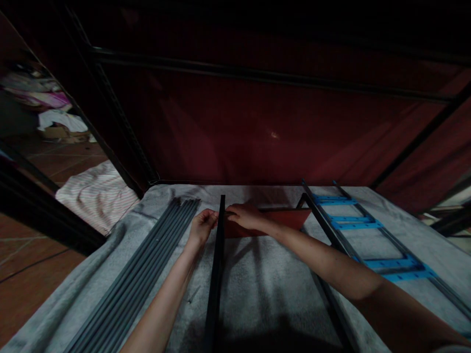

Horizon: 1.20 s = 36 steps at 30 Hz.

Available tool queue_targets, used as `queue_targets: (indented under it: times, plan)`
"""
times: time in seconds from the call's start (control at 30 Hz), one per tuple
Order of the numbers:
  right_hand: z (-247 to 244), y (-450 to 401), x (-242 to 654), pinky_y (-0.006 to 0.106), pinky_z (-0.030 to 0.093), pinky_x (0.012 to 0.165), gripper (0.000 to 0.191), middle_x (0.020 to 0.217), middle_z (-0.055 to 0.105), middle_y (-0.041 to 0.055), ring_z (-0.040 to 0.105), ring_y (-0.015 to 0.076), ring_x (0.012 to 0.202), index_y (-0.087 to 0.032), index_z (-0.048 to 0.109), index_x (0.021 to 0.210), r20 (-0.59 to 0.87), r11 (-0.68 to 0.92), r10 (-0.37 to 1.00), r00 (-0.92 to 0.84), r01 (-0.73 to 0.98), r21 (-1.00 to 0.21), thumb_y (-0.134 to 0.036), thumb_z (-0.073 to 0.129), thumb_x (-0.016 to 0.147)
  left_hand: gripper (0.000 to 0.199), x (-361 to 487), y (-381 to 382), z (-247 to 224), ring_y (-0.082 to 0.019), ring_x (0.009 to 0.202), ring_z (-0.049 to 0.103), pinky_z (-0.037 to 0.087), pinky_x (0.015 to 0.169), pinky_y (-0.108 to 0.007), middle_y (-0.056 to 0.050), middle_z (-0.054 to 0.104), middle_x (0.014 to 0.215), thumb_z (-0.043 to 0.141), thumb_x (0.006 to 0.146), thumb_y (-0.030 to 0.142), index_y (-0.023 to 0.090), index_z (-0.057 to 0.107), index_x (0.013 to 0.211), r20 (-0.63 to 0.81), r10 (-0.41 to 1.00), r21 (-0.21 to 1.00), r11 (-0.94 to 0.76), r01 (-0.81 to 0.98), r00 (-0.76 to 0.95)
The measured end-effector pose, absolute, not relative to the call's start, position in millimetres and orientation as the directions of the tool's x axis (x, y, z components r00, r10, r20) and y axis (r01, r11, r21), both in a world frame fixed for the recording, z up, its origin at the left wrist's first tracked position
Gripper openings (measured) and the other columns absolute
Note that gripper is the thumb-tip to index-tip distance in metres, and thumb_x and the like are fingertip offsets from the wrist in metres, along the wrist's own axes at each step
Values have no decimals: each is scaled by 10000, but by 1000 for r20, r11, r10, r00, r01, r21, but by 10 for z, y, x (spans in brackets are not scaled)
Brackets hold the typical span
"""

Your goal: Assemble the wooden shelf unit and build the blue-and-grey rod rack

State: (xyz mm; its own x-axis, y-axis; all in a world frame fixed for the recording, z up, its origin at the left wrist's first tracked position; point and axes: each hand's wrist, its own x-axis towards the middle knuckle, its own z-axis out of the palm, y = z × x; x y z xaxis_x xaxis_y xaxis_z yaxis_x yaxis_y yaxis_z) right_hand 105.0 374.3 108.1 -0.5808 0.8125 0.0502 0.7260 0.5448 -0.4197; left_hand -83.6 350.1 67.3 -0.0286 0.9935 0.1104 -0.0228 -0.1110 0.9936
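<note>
My left hand [202, 228] is at the left side of an upright black metal bar [215, 284], its fingers curled together and touching the bar near its far end. On the other side, my right hand [246, 216] has its fingers closed against the same bar. Whatever lies between the fingers of either hand is too small or hidden to name. A reddish-brown board [289, 219] runs from the bar under my right hand towards a second black bar [333, 309]. A small thin metal piece [193, 294] lies on the grey cloth left of the bar.
Several grey tubes [143, 269] lie in a bundle at left. Black rails with blue crosspieces [356, 224] lie at right. Grey cloth [272, 289] covers the surface, with a dark red panel [257, 142] behind. A striped cloth [99, 196] lies beyond the left edge.
</note>
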Motion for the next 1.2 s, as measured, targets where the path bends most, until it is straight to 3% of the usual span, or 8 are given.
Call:
queue_targets:
  times: [0.17,0.3,0.4,0.53,0.8,0.9,1.03,1.2]
  plan:
    - [1082,3743,1044,310,452,883,294,1229,700,57,644,229,1108,-242,647,1244,46,540,813,-581,721,-435,-261,549,966,292,-853,3482,695,-109,609,475,373,597,-232,22,558,636,745,698,437,174,620,725,209,977,978,-209,-9,-32]
    - [1079,3744,1043,308,451,887,308,1240,695,53,642,224,1111,-252,638,1261,47,539,814,-579,723,-433,-260,538,970,338,-840,3452,687,-116,621,490,384,609,-238,17,581,673,736,719,483,173,634,808,118,993,991,-118,-55,-12]
    - [1087,3739,1043,310,456,887,310,1243,694,57,645,227,1110,-248,639,1262,36,532,819,-573,735,-420,-271,535,971,375,-833,3449,682,-110,580,427,335,572,-236,34,509,601,709,737,533,179,589,720,90,996,996,-90,-9,6]
    - [1101,3728,1044,315,459,894,292,1250,692,48,644,228,1114,-262,645,1244,39,528,823,-567,738,-420,-282,540,972,318,-841,3451,703,-119,606,412,327,593,-238,41,464,603,668,762,483,194,554,694,162,987,984,-161,74,1]
    - [1098,3726,1046,331,467,895,308,1246,687,60,642,237,1113,-259,630,1267,35,534,822,-568,750,-390,-288,529,978,176,-872,3446,726,-156,695,511,404,691,-259,8,574,674,623,782,373,202,614,743,271,963,941,-268,206,14]
    - [1094,3717,1048,333,474,902,311,1247,684,62,643,237,1121,-252,621,1277,45,544,817,-575,744,-387,-283,513,987,170,-903,3439,717,-179,798,597,454,771,-280,-27,662,810,636,782,354,200,669,846,300,953,926,-299,228,34]
    - [1103,3692,1053,349,470,955,343,1295,658,78,625,244,1169,-241,596,1311,61,579,800,-597,741,-339,-266,535,974,345,-1033,3338,641,-216,962,647,491,866,-326,-85,696,1058,667,769,384,213,703,1066,317,948,907,-308,287,16]
    - [1139,3636,1105,427,425,1052,494,1388,582,165,573,283,1253,-151,516,1410,93,635,767,-635,730,-254,-228,604,930,308,-1352,2965,334,-251,941,666,517,839,-358,-113,721,1001,626,761,438,199,738,920,247,965,882,-188,433,-83]
